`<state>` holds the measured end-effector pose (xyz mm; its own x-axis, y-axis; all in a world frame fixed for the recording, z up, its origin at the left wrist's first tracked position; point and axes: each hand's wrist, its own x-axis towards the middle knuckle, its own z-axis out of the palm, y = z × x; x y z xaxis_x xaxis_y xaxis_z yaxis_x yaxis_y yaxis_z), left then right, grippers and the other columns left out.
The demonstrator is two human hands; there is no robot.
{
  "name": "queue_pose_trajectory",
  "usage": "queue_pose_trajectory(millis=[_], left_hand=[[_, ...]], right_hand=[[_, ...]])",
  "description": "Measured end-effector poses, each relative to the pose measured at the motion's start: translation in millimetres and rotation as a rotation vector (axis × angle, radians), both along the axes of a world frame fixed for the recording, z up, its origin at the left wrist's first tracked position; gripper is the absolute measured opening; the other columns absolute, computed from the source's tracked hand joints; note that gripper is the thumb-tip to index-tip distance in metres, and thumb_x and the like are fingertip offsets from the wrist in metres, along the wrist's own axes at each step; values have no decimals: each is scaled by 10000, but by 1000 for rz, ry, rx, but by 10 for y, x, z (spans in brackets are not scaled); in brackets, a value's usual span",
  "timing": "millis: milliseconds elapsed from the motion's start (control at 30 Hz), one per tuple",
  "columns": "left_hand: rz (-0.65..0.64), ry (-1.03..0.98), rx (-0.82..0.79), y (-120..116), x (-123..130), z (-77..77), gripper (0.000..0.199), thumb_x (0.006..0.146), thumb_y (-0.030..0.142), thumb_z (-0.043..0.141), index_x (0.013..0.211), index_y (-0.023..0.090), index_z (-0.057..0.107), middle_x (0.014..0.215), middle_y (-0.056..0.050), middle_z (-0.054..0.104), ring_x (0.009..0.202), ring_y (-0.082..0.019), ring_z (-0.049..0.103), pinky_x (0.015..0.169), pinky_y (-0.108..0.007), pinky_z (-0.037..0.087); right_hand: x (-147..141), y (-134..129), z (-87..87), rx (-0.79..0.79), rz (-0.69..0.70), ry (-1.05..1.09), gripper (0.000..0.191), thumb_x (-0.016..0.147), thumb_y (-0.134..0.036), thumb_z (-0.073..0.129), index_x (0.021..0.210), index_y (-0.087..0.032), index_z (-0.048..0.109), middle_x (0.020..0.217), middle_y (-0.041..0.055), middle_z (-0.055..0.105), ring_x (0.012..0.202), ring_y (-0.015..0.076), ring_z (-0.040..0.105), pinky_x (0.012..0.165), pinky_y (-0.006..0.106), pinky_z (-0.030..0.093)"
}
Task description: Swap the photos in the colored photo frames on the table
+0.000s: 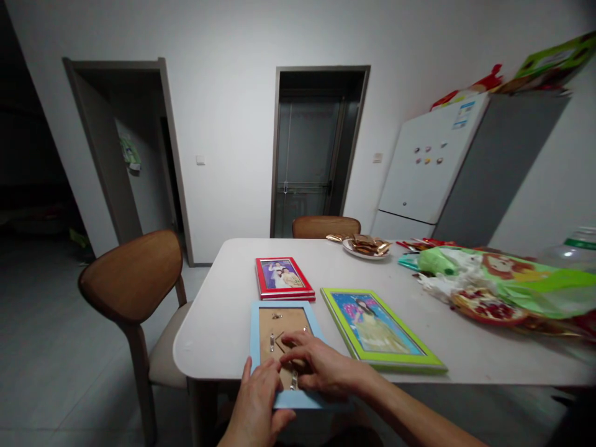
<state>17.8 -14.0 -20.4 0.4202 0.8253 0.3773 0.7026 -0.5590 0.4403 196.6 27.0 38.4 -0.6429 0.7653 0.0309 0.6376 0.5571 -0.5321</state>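
Note:
A light blue picture frame (256, 329) lies face down at the near table edge, its brown backing board (270, 320) showing metal clips and a dark V-shaped line. My left hand (258, 397) grips the frame's lower left side, with the thumb by the near edge. Bent over the backing, my right hand (321, 366) touches it with its fingertips apart; part of the board is hidden beneath. Beyond it a red picture frame (284, 276) with a photo of people lies face up, apparently on another red one. To the right is a green picture frame (379, 329), also face up.
A plate (363, 253) of wrapped snack packets stands at the far table edge. Colourful bags (512, 279) and a large clear jar (575, 251) crowd the right side. Wooden chairs stand at the left (135, 279) and far side (326, 227). A fridge (419, 167) is behind.

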Motion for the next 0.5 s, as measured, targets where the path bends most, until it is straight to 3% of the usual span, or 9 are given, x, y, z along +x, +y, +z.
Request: queue_pose_trajectory(millis=[100, 233, 400, 500], left_hand=[[2, 1, -5, -1, -3, -3, 576, 560, 89, 611, 1109, 176, 458, 979, -88, 632, 1057, -251, 504, 956, -575, 241], [-6, 17, -43, 6, -16, 20, 470, 555, 102, 613, 1008, 187, 518, 1021, -93, 613, 1082, -256, 482, 963, -581, 220], [-12, 3, -94, 12, -28, 41, 355, 564, 108, 609, 904, 183, 541, 1131, -113, 554, 1109, -262, 455, 970, -577, 207], [13, -4, -117, 14, -24, 27, 457, 541, 85, 614, 979, 172, 518, 1191, -135, 510, 1133, -273, 430, 986, -561, 192]], right_hand=[[-20, -9, -70, 39, -41, 42, 230, 627, -250, 608, 849, -237, 666, 1182, 51, 468, 1099, 216, 391, 912, 321, 294], [-84, -5, -206, 175, -92, 112, 139, 660, -218, 578, 772, -235, 660, 1060, 30, 524, 1023, 184, 426, 889, 301, 303], [-31, -32, -272, 165, -307, 96, 460, 576, -303, 649, 1016, -193, 573, 1127, 97, 460, 1008, 223, 431, 851, 318, 339], [-26, -25, -260, 156, -335, 95, 436, 603, -252, 602, 1034, -193, 561, 1001, 82, 522, 932, 207, 466, 814, 303, 356]])
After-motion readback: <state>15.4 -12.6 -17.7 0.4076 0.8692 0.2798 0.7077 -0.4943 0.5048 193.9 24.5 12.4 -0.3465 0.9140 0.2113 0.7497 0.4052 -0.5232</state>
